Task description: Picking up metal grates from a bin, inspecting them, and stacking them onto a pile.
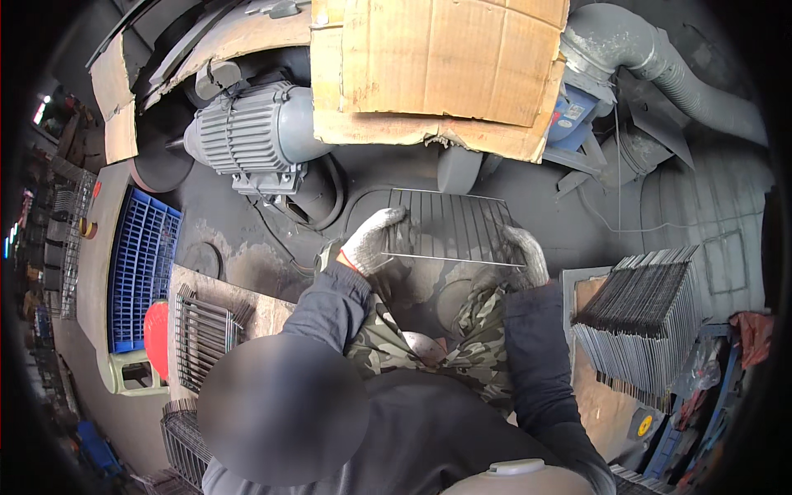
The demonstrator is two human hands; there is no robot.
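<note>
A rectangular wire rack (450,227) with thin parallel bars is held level over my lap, in front of the grey machine. My left hand (375,239), in a white knit glove, is closed round its left end. Closed at the opposite end is my right hand (528,256), gloved the same way, with its fingertips partly hidden. To my right, a tall, dense stack of wire racks (639,326) stands on a board. A smaller group of wire racks (206,342) lies on a board at my left.
Ahead are a grey electric motor (247,136) and a large cardboard sheet (437,66) over the machine. A grey duct (627,49) bends away at the far right. A blue plastic crate (144,268) and a red round seat (157,338) are at left.
</note>
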